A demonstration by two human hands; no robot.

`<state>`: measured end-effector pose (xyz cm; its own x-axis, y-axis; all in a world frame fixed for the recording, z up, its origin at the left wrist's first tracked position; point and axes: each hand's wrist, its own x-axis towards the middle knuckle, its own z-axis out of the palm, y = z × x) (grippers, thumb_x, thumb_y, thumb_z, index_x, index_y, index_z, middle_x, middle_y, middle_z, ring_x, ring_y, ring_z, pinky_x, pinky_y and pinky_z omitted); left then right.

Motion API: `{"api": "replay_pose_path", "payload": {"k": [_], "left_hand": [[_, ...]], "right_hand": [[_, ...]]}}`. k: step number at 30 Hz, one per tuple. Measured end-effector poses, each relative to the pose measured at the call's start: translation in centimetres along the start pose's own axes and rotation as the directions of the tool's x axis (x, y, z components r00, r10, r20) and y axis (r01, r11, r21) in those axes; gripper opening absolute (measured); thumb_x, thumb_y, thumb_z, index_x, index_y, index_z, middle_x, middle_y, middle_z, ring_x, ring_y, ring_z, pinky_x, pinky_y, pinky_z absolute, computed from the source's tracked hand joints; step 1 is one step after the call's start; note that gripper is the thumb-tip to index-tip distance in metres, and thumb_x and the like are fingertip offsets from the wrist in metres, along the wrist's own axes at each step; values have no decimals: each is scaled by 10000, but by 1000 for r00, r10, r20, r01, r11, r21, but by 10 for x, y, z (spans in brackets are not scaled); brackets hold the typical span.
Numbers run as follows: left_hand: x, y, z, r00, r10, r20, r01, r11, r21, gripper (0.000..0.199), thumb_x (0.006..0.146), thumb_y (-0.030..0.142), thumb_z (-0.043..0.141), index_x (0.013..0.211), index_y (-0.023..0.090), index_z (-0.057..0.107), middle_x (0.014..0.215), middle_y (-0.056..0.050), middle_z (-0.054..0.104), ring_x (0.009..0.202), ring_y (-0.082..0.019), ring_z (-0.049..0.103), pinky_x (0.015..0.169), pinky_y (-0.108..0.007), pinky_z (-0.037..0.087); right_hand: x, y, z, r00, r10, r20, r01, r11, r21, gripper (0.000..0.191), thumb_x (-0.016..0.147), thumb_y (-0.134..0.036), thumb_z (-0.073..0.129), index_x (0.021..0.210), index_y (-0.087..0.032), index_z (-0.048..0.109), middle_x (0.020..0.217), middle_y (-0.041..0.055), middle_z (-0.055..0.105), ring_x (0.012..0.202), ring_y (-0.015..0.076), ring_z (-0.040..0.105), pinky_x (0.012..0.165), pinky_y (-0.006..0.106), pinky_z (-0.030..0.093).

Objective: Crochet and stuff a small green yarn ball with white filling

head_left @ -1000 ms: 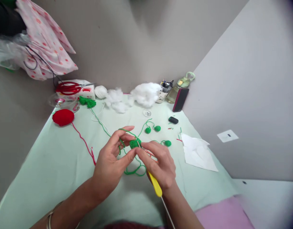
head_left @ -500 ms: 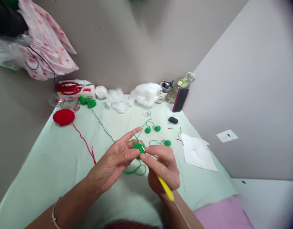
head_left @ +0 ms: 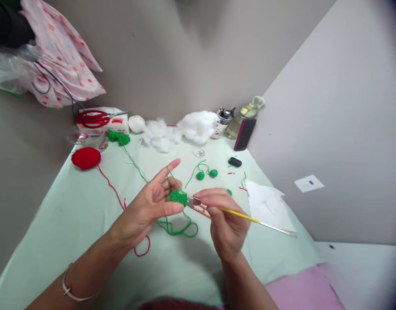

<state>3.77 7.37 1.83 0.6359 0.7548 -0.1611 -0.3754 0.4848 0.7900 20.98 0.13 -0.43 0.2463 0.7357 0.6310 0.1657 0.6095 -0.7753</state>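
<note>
A small green crocheted piece [head_left: 178, 197] is pinched between the thumb and fingers of my left hand [head_left: 145, 209]. Green yarn runs from it over my raised left index finger. My right hand [head_left: 228, 224] grips a crochet hook with a yellow handle [head_left: 239, 214], which lies nearly level and points left, its tip at the piece's right edge. Under the right fingers an orange-and-silver tool [head_left: 199, 208] shows in part. Loose loops of green yarn [head_left: 175, 233] lie on the cloth below the hands.
Two small green balls [head_left: 200, 175] lie beyond my hands, a third mostly hidden. Red yarn [head_left: 86, 159] and green yarn [head_left: 119, 137] are at left. White stuffing [head_left: 198, 128], a pen cup [head_left: 221, 125], bottle [head_left: 239, 122] and phone [head_left: 245, 134] line the back; white paper [head_left: 267, 204] lies right.
My left hand and the green piece have shifted left and slightly up. My right hand has moved right, and the hook has swung from steep to nearly level. The orange-and-silver tool shows more.
</note>
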Motion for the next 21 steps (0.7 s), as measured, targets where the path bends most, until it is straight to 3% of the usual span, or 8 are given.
{"api": "replay_pose_path", "payload": {"k": [7,13,17,21], "left_hand": [[1,2,-10,996,57,70,-67,986,151,833,762,165,874,1499,385,554,990,27,582,828,-98,543,707,-206,458],[1,2,-8,997,34,64,-43,988,146,709,824,242,798,1494,289,569,998,-8,664,893,-148,602,813,-271,479],[2,-5,-4,997,15,77,-25,992,124,681,892,288,746,1530,237,513,1035,-34,714,952,-179,645,920,-327,471],[3,-8,-1,995,-13,94,5,996,88,699,906,309,738,1546,205,475,991,-31,725,850,-165,651,866,-332,489]], "right_hand": [[6,-1,-3,984,178,-17,-171,964,201,167,1009,-232,640,1002,-241,806,874,46,755,741,170,681,658,323,564],[11,-3,2,959,279,53,-279,889,362,144,986,-290,680,965,-253,818,832,37,747,646,149,653,590,293,553],[6,-1,6,979,202,41,-206,952,226,149,992,-260,678,1020,-275,823,945,51,770,750,167,667,675,327,568],[2,2,6,984,177,14,-177,974,144,162,1001,-258,668,1047,-306,816,959,44,784,822,196,665,718,363,561]]}}
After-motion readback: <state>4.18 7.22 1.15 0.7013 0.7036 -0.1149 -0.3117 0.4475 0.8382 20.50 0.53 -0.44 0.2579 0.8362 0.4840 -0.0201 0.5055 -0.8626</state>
